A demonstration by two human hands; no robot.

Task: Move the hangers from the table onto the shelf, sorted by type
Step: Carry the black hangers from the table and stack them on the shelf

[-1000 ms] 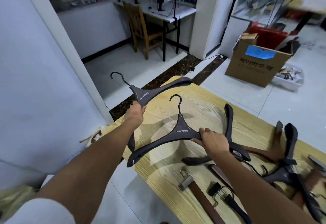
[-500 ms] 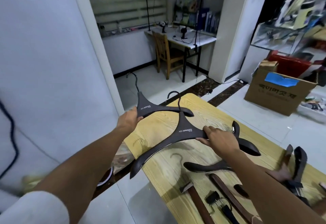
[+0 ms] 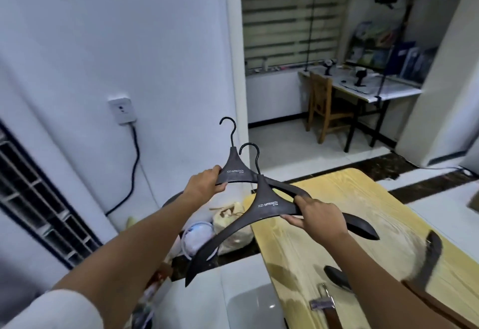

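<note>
Off the pale wood-grain surface [image 3: 350,199]'s left end, the left hand [image 3: 204,184] clasps the farther black broad-shouldered plastic hanger [image 3: 234,171] in curled fingers [image 3: 220,187], the right hand [image 3: 318,214] likewise its nearer twin hanger [image 3: 269,205]: mid-carry, likely needing one shared shelf spot next.

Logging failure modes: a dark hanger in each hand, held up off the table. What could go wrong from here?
1. The near hanger overlaps the far hanger, its hook right by that one's body; they may snag when parted.
2. The right hand grips one arm only, off-centre, so the long free arm may swing or twist loose.
3. That free arm's tip hangs low over the bags beside the table and could catch them.
</note>
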